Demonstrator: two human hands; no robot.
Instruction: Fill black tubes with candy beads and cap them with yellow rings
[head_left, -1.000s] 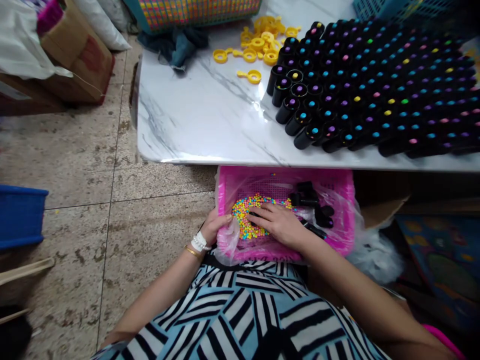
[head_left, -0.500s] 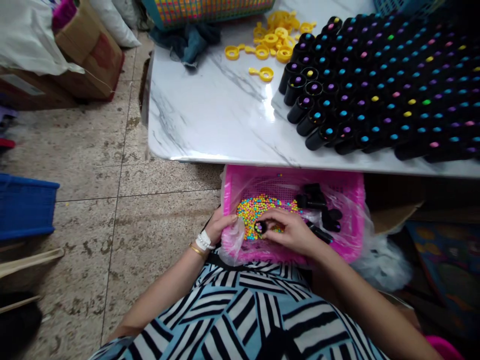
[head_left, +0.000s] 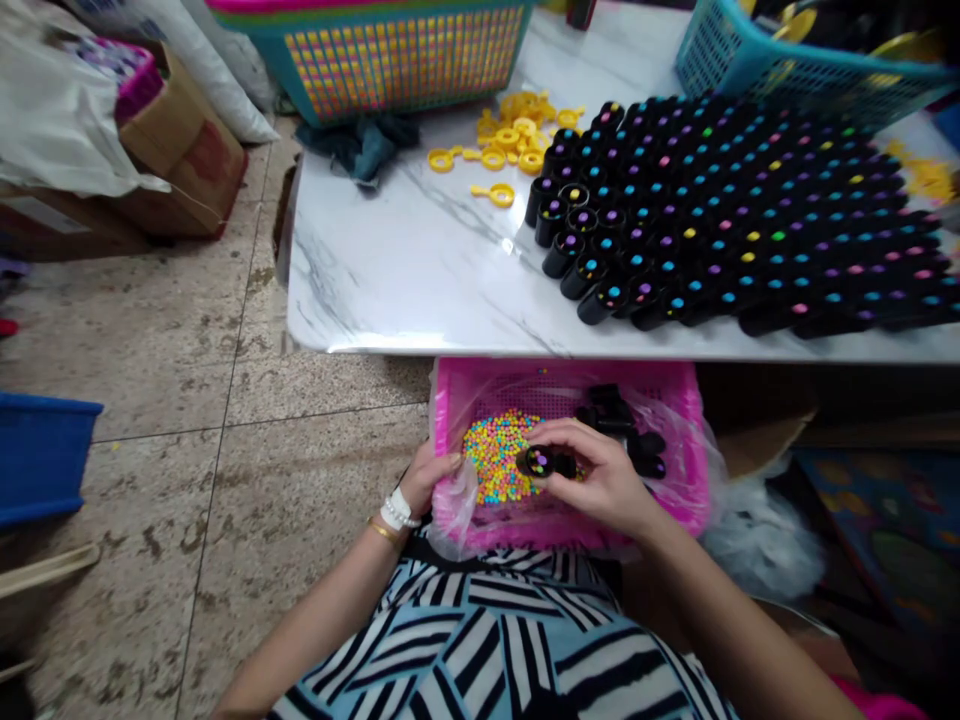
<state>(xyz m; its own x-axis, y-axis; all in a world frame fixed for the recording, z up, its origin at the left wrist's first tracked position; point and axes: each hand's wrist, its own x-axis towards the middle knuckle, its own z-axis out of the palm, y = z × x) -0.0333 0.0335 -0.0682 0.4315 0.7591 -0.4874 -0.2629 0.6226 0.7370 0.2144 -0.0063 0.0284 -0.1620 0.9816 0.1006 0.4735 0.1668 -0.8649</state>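
My left hand [head_left: 424,480] grips the left rim of a pink basket [head_left: 448,400] lined with clear plastic, thumb over the edge. Pinched between the thumb and fingers of my right hand [head_left: 604,478] is a small black tube [head_left: 537,461], its open end tilted toward me. A few coloured beads, purple among them, show in its mouth. Right beside it, a heap of small multicoloured beads [head_left: 495,450] covers the left part of the basket. More black tubes [head_left: 609,408] lie loose in the basket's right part, partly hidden by my right hand.
Above the basket is a marble-patterned table [head_left: 405,270], its front edge close to the basket. Many upright black tubes [head_left: 675,235] stand there beside yellow ring-shaped pieces [head_left: 517,135], a dark cloth [head_left: 364,150], a teal basket [head_left: 405,60] and a blue basket [head_left: 795,75].
My right hand has shifted slightly with the black tube, and more of the tube now shows above the beads. My left hand stays on the rim. The view has tilted up, revealing more table.
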